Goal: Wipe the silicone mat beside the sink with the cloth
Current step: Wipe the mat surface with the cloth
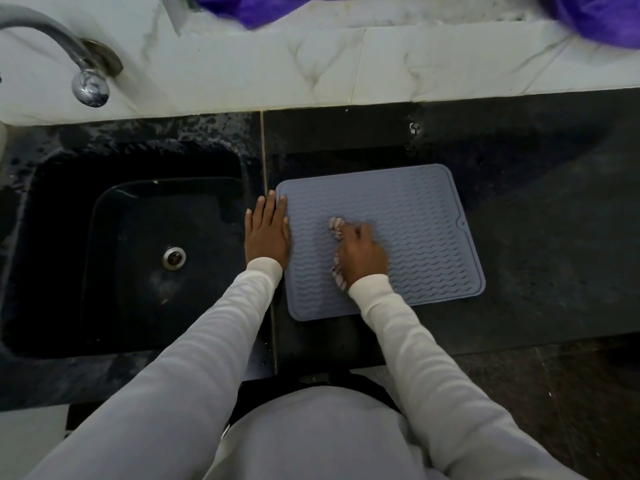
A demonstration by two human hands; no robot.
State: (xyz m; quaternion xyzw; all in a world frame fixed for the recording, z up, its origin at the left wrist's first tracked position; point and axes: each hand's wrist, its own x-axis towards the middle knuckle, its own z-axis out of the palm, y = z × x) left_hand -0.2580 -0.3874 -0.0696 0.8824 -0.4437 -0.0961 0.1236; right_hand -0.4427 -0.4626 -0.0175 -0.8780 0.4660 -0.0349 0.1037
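Grey ribbed mat [415,216] flat on dark counter [540,209], just right of sink [138,251], slightly skewed to counter edge. Striped cloth [336,226] bunched on mat's left-centre, mostly hidden under right hand [362,256]; ends poking out beyond fingertips and at wrist. Right fingers curled down over cloth, gripping and pressing it to mat; fingertips blurred. Left hand [266,230] flat, fingers straight and together, holding nothing, resting palm-down on counter strip between sink and mat, index side overlapping mat's left edge. Both arms in white sleeves. Sink black, wet, metal drain [174,258] in basin. Chrome tap [90,86] at far left on white marble ledge [381,64]. Purple fabric [595,15] along top of ledge.
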